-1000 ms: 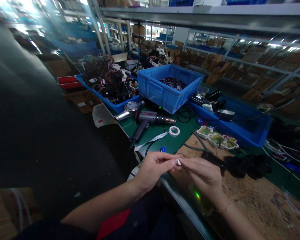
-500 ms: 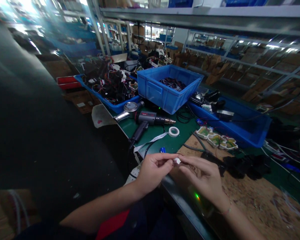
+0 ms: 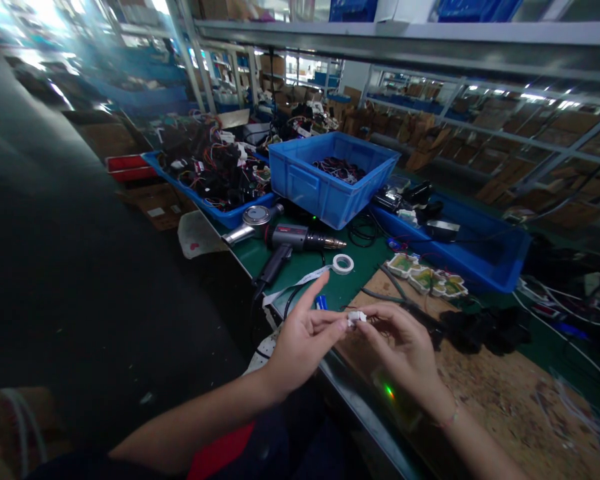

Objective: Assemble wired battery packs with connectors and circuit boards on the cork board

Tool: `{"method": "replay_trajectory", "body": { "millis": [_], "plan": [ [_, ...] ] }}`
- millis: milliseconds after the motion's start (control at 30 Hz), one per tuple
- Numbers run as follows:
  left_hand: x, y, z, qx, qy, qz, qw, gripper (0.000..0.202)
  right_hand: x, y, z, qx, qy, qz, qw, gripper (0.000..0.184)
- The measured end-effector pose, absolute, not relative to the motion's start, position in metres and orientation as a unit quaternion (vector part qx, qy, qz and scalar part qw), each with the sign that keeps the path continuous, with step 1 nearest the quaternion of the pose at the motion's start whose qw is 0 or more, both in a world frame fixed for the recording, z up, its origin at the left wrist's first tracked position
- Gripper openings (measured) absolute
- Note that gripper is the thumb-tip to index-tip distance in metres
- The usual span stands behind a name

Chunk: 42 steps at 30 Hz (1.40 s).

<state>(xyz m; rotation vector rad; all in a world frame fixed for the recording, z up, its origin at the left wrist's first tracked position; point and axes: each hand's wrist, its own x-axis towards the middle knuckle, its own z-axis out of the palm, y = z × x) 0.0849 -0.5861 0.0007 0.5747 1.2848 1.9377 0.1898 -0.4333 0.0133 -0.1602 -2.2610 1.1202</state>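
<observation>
Since the earlier frames the left hand (image 3: 300,340) has lifted its index finger, which now sticks up and away toward 1 o'clock, while the thumb and remaining fingers keep pinching the small white plastic connector (image 3: 356,318). The right hand (image 3: 405,347) has stayed close, its fingertips curled in and touching the same connector from 3 o'clock; thin dark wires trail from the piece under that hand. Both hands have drifted slightly up the picture, and the connector sits between them, held in the air over the near edge of the green bench mat (image 3: 350,283).

At 12 o'clock from the connector lies a small white roll of tape (image 3: 343,264) with a loose strip running toward 8 o'clock. Beyond it, at 11 o'clock, rests a grey and black heat gun (image 3: 293,238), nozzle pointing to 3 o'clock. Farther up stands a deep blue plastic bin (image 3: 325,183) holding wires, and at 10 o'clock a shallow blue tray (image 3: 230,215) full of tangled cables. At 2 o'clock lie green-and-white printed boards (image 3: 425,279), just before a long blue tray (image 3: 485,263). A worn wooden board (image 3: 505,393) spreads under the right wrist.
</observation>
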Motion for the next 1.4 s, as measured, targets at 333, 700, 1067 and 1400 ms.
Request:
{"method": "replay_trajectory", "body": {
  "millis": [333, 700, 1067, 1400],
  "plan": [
    [0.0813, -0.5839, 0.0066, 0.238, 0.497, 0.757, 0.351, 0.023, 0.1898, -0.428, 0.0086, -0.011, -0.876, 0.364, 0.316, 0.021],
    [0.0806, -0.5821, 0.0068, 0.211, 0.489, 0.773, 0.344, 0.015, 0.1907, -0.4333, 0.005, 0.014, -0.881, 0.336, 0.333, 0.027],
    [0.0798, -0.5851, 0.0034, 0.235, 0.479, 0.764, 0.363, 0.018, 0.1917, -0.4274, 0.0053, 0.02, -0.884, 0.322, 0.338, 0.027],
    [0.0817, -0.5813, 0.0071, 0.218, 0.48, 0.774, 0.351, 0.015, 0.1913, -0.4308, 0.0068, 0.049, -0.879, 0.32, 0.351, 0.032]
  ]
}}
